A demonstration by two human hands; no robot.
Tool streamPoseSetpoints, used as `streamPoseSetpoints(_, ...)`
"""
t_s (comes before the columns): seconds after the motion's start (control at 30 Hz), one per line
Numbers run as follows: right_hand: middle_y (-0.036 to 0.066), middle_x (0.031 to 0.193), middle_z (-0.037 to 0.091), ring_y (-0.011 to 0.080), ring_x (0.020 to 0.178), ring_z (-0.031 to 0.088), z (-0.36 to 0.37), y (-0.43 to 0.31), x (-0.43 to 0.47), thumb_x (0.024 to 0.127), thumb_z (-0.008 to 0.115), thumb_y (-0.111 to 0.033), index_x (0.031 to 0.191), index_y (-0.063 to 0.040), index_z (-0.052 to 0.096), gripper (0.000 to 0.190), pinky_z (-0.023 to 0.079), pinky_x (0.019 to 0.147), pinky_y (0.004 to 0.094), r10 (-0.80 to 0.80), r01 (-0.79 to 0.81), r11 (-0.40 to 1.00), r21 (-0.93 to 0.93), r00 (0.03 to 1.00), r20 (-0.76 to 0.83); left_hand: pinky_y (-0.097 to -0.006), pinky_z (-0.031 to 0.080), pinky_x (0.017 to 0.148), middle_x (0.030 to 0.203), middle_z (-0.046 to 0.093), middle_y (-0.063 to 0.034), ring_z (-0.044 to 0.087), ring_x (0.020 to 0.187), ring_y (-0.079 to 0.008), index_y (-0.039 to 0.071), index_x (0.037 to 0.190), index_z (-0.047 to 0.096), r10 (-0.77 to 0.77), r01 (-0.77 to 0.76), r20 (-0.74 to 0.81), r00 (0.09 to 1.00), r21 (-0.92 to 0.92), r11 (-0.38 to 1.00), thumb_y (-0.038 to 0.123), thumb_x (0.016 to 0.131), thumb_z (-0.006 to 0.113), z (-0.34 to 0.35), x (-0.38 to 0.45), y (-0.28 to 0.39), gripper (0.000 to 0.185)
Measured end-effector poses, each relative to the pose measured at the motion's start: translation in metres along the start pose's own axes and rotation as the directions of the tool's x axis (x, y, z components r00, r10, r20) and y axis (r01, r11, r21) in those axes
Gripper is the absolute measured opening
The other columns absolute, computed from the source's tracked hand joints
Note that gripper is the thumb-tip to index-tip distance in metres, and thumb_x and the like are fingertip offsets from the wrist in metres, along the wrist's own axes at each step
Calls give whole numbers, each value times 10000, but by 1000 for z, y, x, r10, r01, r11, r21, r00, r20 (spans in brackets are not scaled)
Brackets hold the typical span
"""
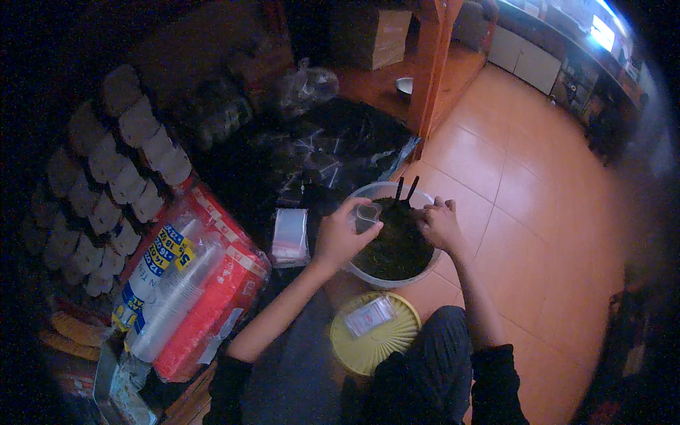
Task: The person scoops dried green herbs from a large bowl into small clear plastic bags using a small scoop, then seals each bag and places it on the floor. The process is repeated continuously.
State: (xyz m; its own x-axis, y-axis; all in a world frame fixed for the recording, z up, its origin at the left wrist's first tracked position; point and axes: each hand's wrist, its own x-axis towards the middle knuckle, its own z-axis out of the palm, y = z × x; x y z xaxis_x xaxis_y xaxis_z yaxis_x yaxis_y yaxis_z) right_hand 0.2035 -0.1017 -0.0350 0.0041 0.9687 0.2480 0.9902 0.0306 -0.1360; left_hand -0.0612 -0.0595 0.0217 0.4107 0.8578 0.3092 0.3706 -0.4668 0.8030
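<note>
Between the thumb and fingers of my left hand (pixel 345 228) is a small clear plastic item (pixel 367 212), held over the left rim of a round tub (pixel 366 279). Dark green, loose plant-like material (pixel 396 252) fills much of the tub. My right hand (pixel 440 223) is at the tub's right rim, its fingers curled by a dark tool with two prongs or handles (pixel 408 192) sticking up; whether it grips the tool I cannot tell. Left of the tub lies a stack of clear zip bags (pixel 290 234). Nearer my legs, a small packet (pixel 371 317) rests on a yellow ribbed lid (pixel 396 345).
At the left are wrapped plastic cups (pixel 175 297) beside a red package (pixel 199 319), with rows of pale bundled items (pixel 127 180) behind. Black plastic (pixel 334 143) lies beyond the tub, near an orange-brown post (pixel 433 69). Tiled floor (pixel 526 212) extends to the right.
</note>
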Motion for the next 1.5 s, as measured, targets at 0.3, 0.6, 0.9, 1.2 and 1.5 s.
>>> streamPoseSetpoints(0.3,73,808,643,273,943,531,-50,2,15,839,540,-185,781,-106,692,181,323,913,456,24,-19,999,31,986,-167,-416,565,789,992,733,-172,718,890,-343,109,1127,696,44,-55,76,996,158,986,388,711,840,4,21,-7,522)
streamPoseSetpoints(0.6,85,1002,619,281,1040,528,-92,-47,26,793,641,-158,928,-118,691,150,319,946,470,-289,177,944,-278,849,-442,-420,552,837,1004,729,-183,711,919,-343,70,1091,719,23,-64,182,983,223,973,455,658,855,36,43,-22,595)
streamPoseSetpoints(0.9,81,1181,550,282,1206,481,-82,-60,0,790,677,-209,1120,-174,657,333,264,1034,521,-194,114,971,-210,888,-416,-368,545,804,1019,735,-148,719,882,-266,73,1080,726,9,-13,46,999,84,996,395,715,862,37,37,-31,506)
streamPoseSetpoints(1.2,85,965,698,261,919,635,-47,-87,6,804,732,-127,1066,-89,686,268,419,915,375,52,214,857,469,869,-491,-205,377,501,826,664,50,523,621,-31,143,993,720,-278,261,66,958,-595,760,261,827,821,25,16,-15,228)
streamPoseSetpoints(1.5,51,813,672,147,797,620,-61,-86,2,825,733,-112,878,-17,661,131,473,769,314,158,205,672,712,899,-408,-200,335,497,756,565,90,468,623,-14,156,887,719,-279,213,28,960,-720,660,247,838,802,14,6,0,132)
